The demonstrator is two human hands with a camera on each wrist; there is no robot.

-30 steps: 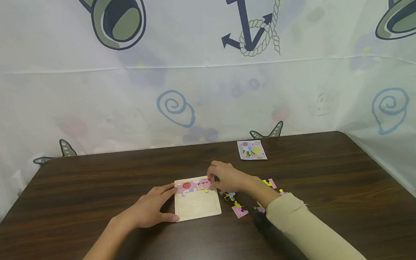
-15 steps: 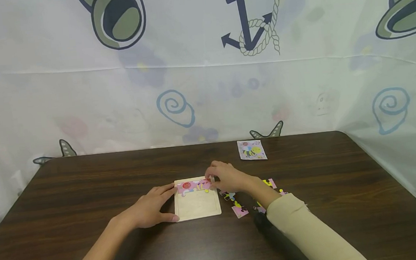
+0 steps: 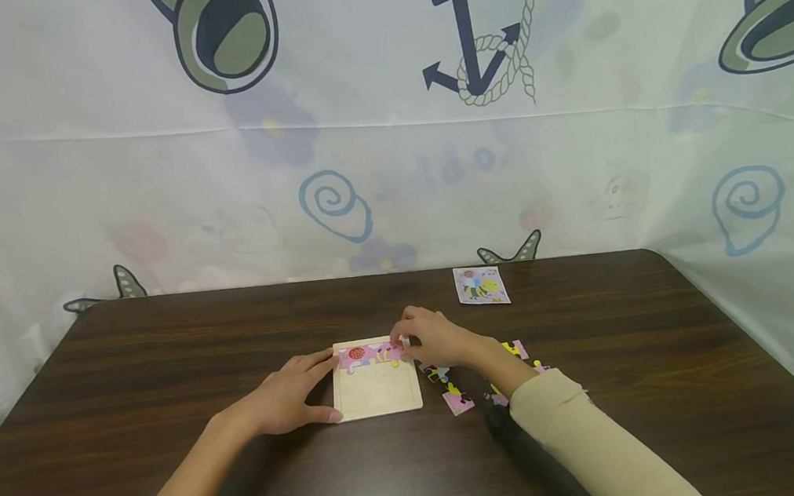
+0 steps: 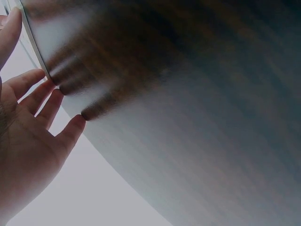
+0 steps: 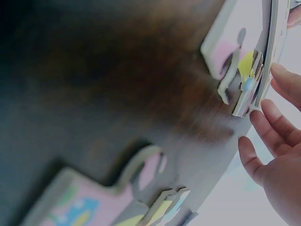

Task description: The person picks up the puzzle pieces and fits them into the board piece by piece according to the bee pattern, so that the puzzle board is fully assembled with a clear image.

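A square pale wooden puzzle board [image 3: 378, 395] lies on the table, with pink printed puzzle pieces [image 3: 367, 354] in a row along its far edge. My left hand [image 3: 289, 395] steadies the board's left side: thumb at the near corner, straight fingers at the far one. In the left wrist view, the left hand's [image 4: 37, 127] fingertips touch the board's edge and the tabletop. My right hand [image 3: 436, 339] is over the far right corner, its bent index finger and thumb pinching a puzzle piece there, mostly hidden. In the right wrist view the right hand [image 5: 282, 155] reaches the board's edge.
Loose puzzle pieces [image 3: 458, 402] lie right of the board, and others [image 3: 517, 349] lie partly behind the right forearm. A picture card with a bee [image 3: 481, 286] rests near the far edge of the dark wooden table [image 3: 199, 336]. A patterned cloth [image 3: 374, 147] hangs behind.
The right hand's fingertips have shifted slightly left along the board's far edge. My left hand and the board hold their place.
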